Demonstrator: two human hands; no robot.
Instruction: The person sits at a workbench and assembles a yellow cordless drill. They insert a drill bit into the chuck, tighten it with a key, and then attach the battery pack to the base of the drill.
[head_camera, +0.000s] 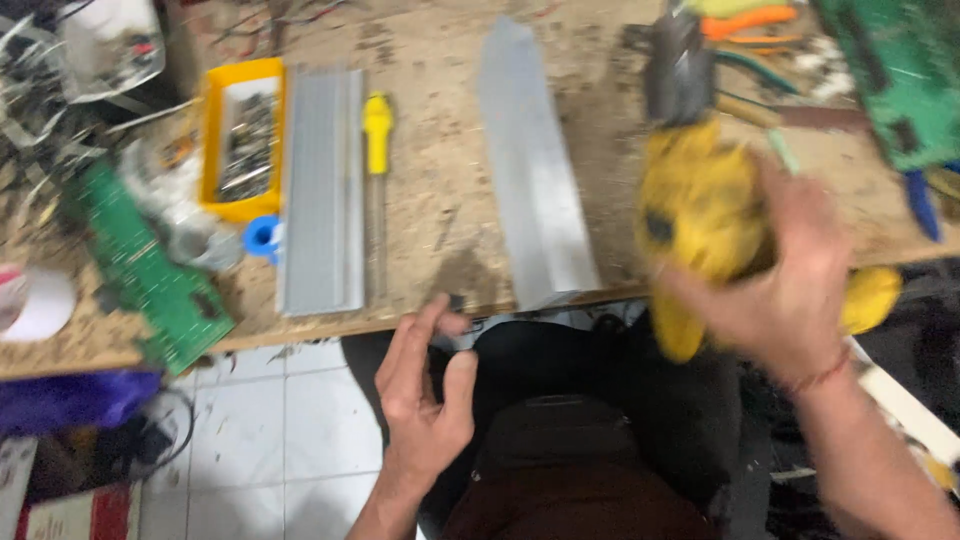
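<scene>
Drill (700, 200), cordless type, yellow body with a dark grey chuck end: I log it at the right of the workbench (440, 200), blurred by motion. Its long axis runs away from me, chuck pointing toward the far edge of the bench, yellow handle hanging down past the near edge toward the lap.

Right hand (790, 285): wrapped around the rear of the drill body, fingers spread over the yellow casing, a red thread at the wrist. I count this as a full hold.

Left hand (425, 385): at the near bench edge, fingers loosely curled and half spread, thumb and forefinger tips close to a small dark piece (457, 302) on the edge. I cannot tell whether it is pinched or only touched.

Other items on the bench:
- Grey metal profile (535, 180), long axis near to far, just left of the drill.
- Second grey ribbed profile (322, 190), parallel, further left.
- Screwdriver (376, 140) with yellow handle, lying between the two profiles, handle at the far end.
- Yellow tray (215, 140) of small metal parts, beside the ribbed profile.
- Green circuit board (140, 265) at the left, another green circuit board (900, 70) at the far right.
- Blue tape roll (262, 236) near the tray.
</scene>
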